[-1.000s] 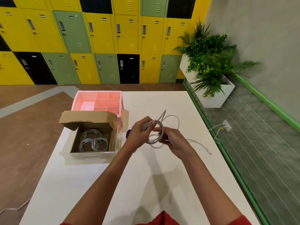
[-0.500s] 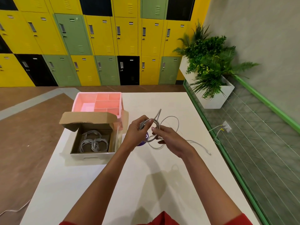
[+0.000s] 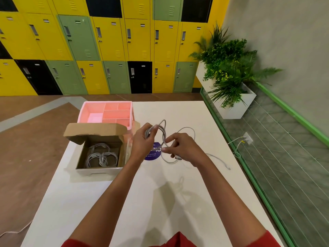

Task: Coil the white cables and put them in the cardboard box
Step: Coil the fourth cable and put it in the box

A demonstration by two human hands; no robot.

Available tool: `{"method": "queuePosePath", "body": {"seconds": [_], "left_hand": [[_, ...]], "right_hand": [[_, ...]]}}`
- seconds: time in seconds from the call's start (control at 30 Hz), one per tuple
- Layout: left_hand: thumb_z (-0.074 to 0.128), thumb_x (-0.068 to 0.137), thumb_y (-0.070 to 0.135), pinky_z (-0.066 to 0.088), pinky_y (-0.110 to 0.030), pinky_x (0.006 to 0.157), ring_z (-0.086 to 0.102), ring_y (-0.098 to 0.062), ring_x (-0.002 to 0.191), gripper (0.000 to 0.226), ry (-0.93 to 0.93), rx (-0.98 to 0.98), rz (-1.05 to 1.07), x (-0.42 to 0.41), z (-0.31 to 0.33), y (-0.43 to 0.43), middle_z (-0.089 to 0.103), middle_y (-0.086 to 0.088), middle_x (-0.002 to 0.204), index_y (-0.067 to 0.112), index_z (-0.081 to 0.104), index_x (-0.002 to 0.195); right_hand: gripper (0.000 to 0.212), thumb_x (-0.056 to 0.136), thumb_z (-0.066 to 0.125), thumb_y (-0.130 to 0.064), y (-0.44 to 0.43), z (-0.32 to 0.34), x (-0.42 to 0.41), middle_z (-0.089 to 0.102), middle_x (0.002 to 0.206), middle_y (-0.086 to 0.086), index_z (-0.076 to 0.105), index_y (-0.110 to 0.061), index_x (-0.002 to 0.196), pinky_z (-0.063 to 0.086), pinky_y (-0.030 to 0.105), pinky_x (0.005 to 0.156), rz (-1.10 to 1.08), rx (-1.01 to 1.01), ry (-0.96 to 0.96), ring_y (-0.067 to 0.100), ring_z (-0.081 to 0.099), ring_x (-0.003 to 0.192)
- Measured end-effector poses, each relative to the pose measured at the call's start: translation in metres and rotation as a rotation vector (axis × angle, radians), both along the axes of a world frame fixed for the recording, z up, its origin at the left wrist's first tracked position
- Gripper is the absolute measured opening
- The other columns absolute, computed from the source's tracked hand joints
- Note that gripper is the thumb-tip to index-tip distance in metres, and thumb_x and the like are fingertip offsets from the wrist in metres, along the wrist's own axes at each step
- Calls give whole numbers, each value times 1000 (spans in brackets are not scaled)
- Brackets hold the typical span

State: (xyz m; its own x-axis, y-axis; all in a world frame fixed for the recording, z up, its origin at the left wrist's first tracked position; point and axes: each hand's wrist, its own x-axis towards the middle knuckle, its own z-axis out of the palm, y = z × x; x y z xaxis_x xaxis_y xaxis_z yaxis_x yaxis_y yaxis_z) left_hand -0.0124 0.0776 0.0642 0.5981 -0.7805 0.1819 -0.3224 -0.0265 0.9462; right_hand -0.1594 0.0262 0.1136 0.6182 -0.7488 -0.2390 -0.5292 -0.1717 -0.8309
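Above the white table [image 3: 178, 202], the left hand [image 3: 142, 142] grips a coiled bundle of the white cable [image 3: 162, 130] while the right hand [image 3: 183, 147] pinches a loose loop. To the left, the open cardboard box [image 3: 97, 171] holds coiled cables [image 3: 101, 155], with a pink organizer [image 3: 106, 112] just beyond it.

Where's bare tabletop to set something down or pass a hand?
Free: the near stretch of the white table in front of the open cardboard box, and the far strip right of the pink divided tray. Crowded: centre, where left hand and right hand hold the white cable, tail trailing right.
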Motion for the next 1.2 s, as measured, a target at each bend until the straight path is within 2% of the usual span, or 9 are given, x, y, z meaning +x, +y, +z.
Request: {"method": "queuePosePath", "body": {"seconds": [0.2,0.27,0.33,0.47,0.6,0.73,0.9,1.0,1.2], "left_hand": [[54,90,50,58,-50,73,64,-21,77,31,56,-12,23,8,-10,0,61,7,79,19,60,89],[53,87,54,58,-49,72,64,-23,76,36,72,-21,27,8,-10,1,62,6,80,19,60,89],[52,82,59,57,-45,70,66,-27,81,44,93,-5,30,6,-10,3,66,0,88,18,61,94],[54,82,60,59,-44,70,67,-31,84,45,118,1,48,6,-14,3,67,-3,96,21,62,101],[54,89,52,58,-45,63,67,-26,79,34,158,-35,117,12,-13,2,66,1,88,22,65,101],[53,89,54,57,-37,59,65,-22,77,36,179,-39,115,14,-16,2,65,-3,92,24,64,106],[51,89,53,57,-36,65,67,-27,82,38,203,-20,96,10,-21,0,66,-2,100,24,62,111],[50,89,54,58,-39,69,68,-27,85,40,194,-25,104,10,-23,0,67,-3,102,23,62,112],[50,95,39,59,-39,75,67,-22,86,26,202,-55,211,10,-24,-1,67,-7,97,18,62,106]], "right_hand": [[15,86,69,-12,5,5,1,69,79,13,70,-12,101,49,20,52,223,-75,36,22,64,67],[9,85,68,-7,2,5,0,68,81,10,69,-12,91,52,30,59,258,-129,77,25,63,71],[10,82,67,1,-1,7,-1,65,77,2,67,-8,86,50,21,56,298,-168,127,16,59,68],[16,83,56,9,-5,9,2,72,90,7,60,-5,88,53,34,84,325,-222,209,23,66,91],[26,85,39,12,-1,5,6,67,102,8,50,-8,98,43,23,69,175,-245,116,21,56,88],[14,94,53,-17,1,-2,14,62,97,-7,57,-12,107,43,30,82,118,-326,29,19,48,98],[25,92,62,-30,0,0,21,61,62,-7,74,-8,94,34,9,51,-68,-378,-115,4,50,55],[25,94,58,-28,3,-1,22,46,54,-15,75,-10,98,30,13,48,8,-436,-54,4,42,50],[20,94,59,-23,11,11,17,54,62,-16,74,-9,98,35,9,50,198,-435,-55,1,50,53]]}}
